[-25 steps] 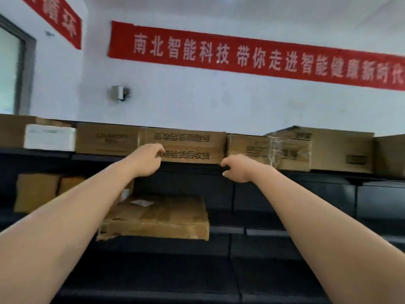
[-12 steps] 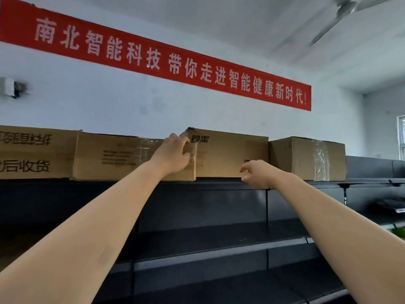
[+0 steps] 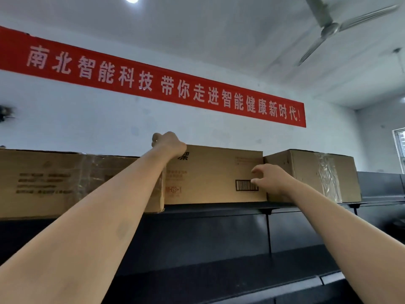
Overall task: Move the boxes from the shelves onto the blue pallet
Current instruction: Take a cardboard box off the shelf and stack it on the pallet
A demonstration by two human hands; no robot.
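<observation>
A brown cardboard box [image 3: 214,174] with a barcode stands in the middle of the top shelf [image 3: 219,209], between two other boxes. My left hand [image 3: 169,143] is raised to its upper left corner, with the fingers curled over the top edge. My right hand [image 3: 271,181] is in front of the box's right end beside the barcode, fingers spread and loosely bent, holding nothing. Whether it touches the cardboard I cannot tell. The blue pallet is out of view.
A wide taped box [image 3: 54,183] sits to the left and a smaller taped box [image 3: 306,172] close on the right. Dark lower shelves [image 3: 219,270] run below. A red banner [image 3: 153,82] hangs on the wall and a ceiling fan [image 3: 328,29] turns overhead.
The view tilted upward and drew closer to the shelf. My left hand rose from the box's front corner to its top edge. My right hand moved up to the barcode.
</observation>
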